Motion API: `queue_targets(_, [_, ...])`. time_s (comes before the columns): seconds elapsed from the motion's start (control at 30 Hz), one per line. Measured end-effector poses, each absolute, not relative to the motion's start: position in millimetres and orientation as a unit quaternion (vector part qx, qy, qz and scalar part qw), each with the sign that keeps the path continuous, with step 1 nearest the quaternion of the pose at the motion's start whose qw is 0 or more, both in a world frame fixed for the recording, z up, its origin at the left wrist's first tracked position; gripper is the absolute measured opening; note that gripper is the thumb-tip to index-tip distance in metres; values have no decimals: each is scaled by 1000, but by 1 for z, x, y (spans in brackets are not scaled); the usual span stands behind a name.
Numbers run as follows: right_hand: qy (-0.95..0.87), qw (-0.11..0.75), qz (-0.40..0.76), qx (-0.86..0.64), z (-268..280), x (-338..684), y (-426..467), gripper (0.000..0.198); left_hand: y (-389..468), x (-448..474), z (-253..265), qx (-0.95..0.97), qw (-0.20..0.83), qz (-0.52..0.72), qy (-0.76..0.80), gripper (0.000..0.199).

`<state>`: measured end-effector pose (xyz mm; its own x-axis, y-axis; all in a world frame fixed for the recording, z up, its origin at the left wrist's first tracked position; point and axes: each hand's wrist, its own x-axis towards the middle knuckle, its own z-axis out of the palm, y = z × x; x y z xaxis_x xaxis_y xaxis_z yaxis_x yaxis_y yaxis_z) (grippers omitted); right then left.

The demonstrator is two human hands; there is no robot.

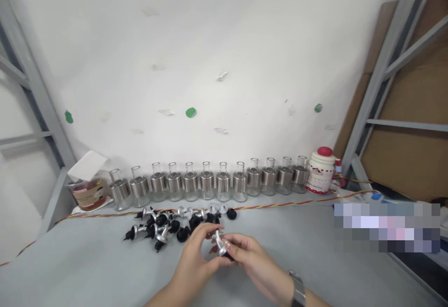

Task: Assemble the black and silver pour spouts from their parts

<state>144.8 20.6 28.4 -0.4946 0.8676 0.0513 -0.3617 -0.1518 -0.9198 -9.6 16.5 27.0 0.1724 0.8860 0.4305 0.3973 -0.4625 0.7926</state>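
Twelve glass bottles (191, 183) with metal sleeves are standing in a row against the white wall (245, 41), and in front of the middle of that row a person is holding a silver pouring spout (220, 243) with a black base. The right hand (250, 255), below a wristwatch (297, 288), is grasping the spout between thumb and fingers. The left hand (198, 253) is curving around it, the thumb resting at the base and the index finger arching near the tip; whether it is gripping, one cannot tell. Just in front of the row's left half, more spouts (161, 237) are lying in a loose heap, and they are limiting the room to the left hand's far side. A black cap (231, 213) is lying by itself before the row's middle. Along the row's front edge a twisted cord (266, 205) is running across the grey tabletop (297, 237), whose surface is opening out in front of the row's right half. A brown tub (89, 196) is sitting just beyond the row's left end, and a white jar (320, 174) is closing off its right end. Farther right of the row, a pixelated patch is hiding whatever is lying there.
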Motion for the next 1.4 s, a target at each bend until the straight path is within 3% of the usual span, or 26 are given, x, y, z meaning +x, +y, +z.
queue_targets(0.27, [-489,430,707,-275,22,143,23,23,20,-11,19,737,231,447,453,44])
queue_targets(0.47, [-451,476,686,-316,20,150,31,26,28,-17,8,724,224,461,461,79])
queue_targets(0.83, [-434,464,692,-344,24,150,30,35,11,6,17,652,435,429,450,29])
queue_targets(1.23, [-520,403,669,-346,10,141,31,51,14,3,19,659,408,455,440,20])
queue_targets(1.33, [-551,412,600,-409,8,144,37,53,15,-1,24,639,397,482,449,23])
queue_targets(1.4, [-619,417,492,-449,10,145,40,43,19,-6,30,596,421,518,447,27])
